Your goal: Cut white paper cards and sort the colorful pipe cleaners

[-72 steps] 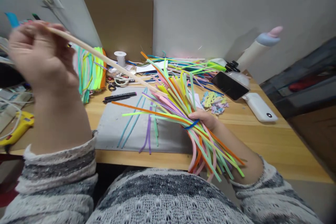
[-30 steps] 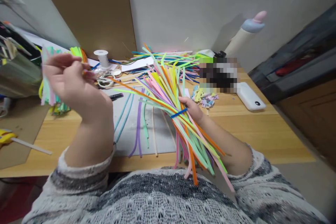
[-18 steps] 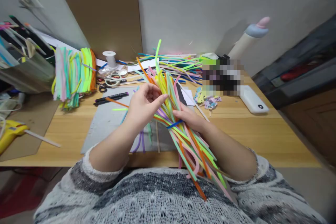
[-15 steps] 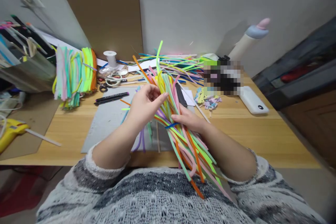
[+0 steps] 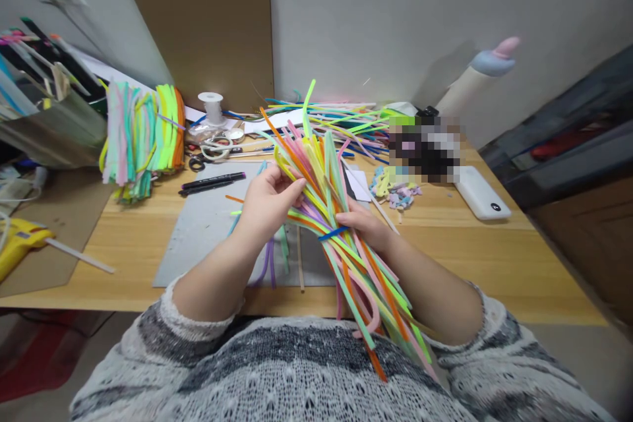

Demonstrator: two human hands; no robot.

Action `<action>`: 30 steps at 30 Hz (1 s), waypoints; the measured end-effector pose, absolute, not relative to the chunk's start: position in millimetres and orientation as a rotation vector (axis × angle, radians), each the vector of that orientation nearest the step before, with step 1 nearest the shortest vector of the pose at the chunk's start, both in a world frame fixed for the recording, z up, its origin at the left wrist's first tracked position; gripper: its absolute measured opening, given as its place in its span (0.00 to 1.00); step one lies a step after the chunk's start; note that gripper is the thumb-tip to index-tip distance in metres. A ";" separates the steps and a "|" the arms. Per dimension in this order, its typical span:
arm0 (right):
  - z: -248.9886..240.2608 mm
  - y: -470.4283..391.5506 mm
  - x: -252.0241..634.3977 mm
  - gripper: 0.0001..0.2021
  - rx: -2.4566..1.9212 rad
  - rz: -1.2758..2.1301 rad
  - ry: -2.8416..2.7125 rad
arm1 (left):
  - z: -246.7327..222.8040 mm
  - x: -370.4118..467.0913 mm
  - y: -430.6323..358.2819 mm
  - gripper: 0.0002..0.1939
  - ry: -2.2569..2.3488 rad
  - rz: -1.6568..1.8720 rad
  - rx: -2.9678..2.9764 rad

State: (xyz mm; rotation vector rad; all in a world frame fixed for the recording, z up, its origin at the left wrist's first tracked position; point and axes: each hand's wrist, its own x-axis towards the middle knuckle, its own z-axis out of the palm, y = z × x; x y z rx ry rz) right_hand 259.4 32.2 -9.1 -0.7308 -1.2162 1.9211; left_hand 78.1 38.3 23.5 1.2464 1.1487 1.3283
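Observation:
A bundle of multicoloured pipe cleaners [image 5: 357, 277] slants across the front of the table, its lower ends hanging toward my sweater. A blue tie [image 5: 332, 234] cinches it around the middle. My right hand [image 5: 368, 224] is closed around the bundle from the right, just above the tie, with its thumb on top and its other fingers hidden behind. At the upper left of the bundle, my left hand [image 5: 267, 204] has its thumb and fingers drawn together on some yellow and green stems. Above the hands the upper ends fan out, one bright green stem standing highest.
A grey mat [image 5: 198, 231] lies beneath, with black pens [image 5: 212, 183] on it. Tied pipe cleaners [image 5: 143, 138] stand left, near a yellow glue gun [image 5: 22, 244]. Behind are a white spool [image 5: 211, 109] and loose stems [image 5: 346, 120]. A white power bank [image 5: 479, 192] lies right.
My left hand has drawn slightly down and away from the upper stems, which now spread wider. The bundle sits a little farther right, still in my right hand.

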 end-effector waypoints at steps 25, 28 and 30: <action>-14.2 31.1 260.1 0.27 -0.717 1.982 -1.122 | 22.3 83.1 36.9 0.17 0.997 1.354 1.031; -13.1 30.3 259.7 0.26 -0.727 1.976 -1.131 | 23.8 84.3 37.1 0.18 0.998 1.357 1.068; -14.4 30.4 260.6 0.27 -0.728 1.983 -1.133 | 24.5 84.7 36.3 0.18 1.011 1.339 1.079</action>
